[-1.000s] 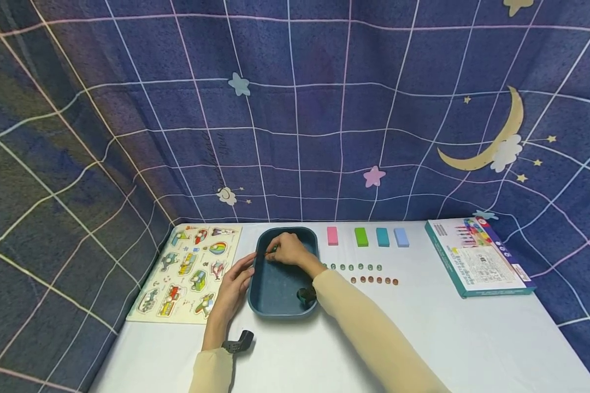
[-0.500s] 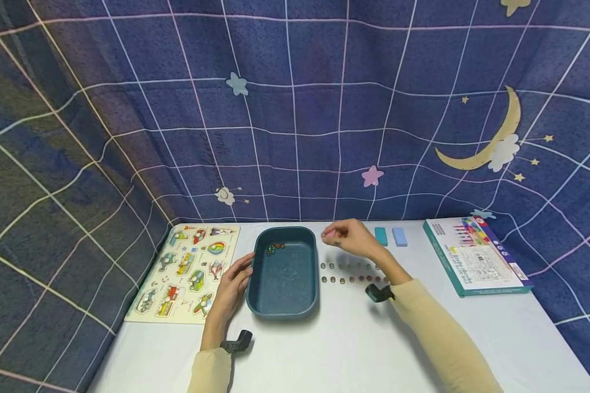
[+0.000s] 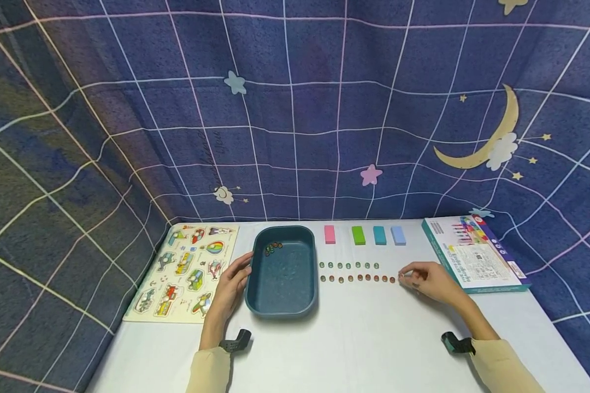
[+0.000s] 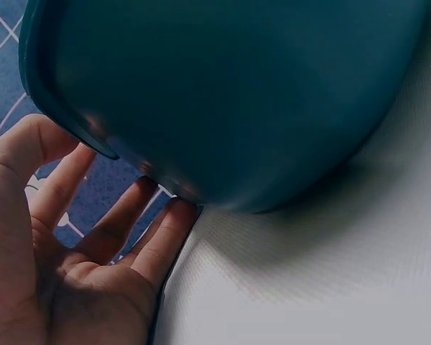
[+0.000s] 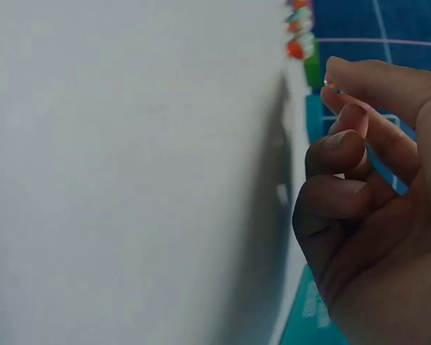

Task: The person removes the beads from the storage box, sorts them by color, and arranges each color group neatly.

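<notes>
My right hand (image 3: 430, 281) is at the right end of a lower row of orange glass marbles (image 3: 360, 278). In the right wrist view, its thumb and forefinger pinch an orange marble (image 5: 332, 85), mostly hidden by the fingertips. Just behind that row lies a row of green marbles (image 3: 348, 266). My left hand (image 3: 230, 289) rests against the outer left side of a dark teal tray (image 3: 281, 315). Close up, its fingers (image 4: 161, 241) touch the tray wall. Several small marbles (image 3: 271, 248) lie in the tray's far left corner.
Pink (image 3: 330, 234), green (image 3: 358, 235), teal (image 3: 379, 235) and light blue (image 3: 398, 235) blocks stand along the table's back. A picture puzzle board (image 3: 177, 273) lies left of the tray. At the right is a flat printed box (image 3: 477, 256). A patterned curtain (image 3: 295, 120) hangs behind.
My right hand has left the tray, passed over the blocks and moved right to the end of the orange row. The left hand has stayed at the tray's side.
</notes>
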### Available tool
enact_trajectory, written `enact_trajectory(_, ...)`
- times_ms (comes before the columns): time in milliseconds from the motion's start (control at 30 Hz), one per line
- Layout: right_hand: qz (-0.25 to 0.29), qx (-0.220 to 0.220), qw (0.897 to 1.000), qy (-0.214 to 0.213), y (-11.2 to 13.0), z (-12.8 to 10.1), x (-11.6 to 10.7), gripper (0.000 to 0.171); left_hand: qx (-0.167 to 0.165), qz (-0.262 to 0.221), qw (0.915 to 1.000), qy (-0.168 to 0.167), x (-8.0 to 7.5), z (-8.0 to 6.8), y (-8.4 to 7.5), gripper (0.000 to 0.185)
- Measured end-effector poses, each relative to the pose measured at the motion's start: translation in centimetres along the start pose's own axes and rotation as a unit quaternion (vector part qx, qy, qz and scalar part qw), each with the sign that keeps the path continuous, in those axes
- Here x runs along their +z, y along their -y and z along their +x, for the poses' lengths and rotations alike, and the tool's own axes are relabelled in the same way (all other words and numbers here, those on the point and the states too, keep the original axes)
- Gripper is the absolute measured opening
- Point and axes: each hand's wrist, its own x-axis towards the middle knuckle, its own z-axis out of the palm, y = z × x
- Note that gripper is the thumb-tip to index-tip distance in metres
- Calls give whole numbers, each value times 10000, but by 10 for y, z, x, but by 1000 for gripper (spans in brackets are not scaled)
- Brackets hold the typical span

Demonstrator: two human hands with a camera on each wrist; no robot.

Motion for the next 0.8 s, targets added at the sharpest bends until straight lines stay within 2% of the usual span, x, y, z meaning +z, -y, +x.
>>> enact_trajectory(100,-207,55,9998,10,-5,-5,2,9,-21,35,10000,4,-1,2,-1,52)
enact_trajectory(400,-490,60,9988,22,1,-5,3,11,-68,57,10000,-6,1,2,0,51)
enact_trajectory(800,-171,-123,9998,49,3,-2,-3,17,-61,13,10000,-63,1,0,2,50)
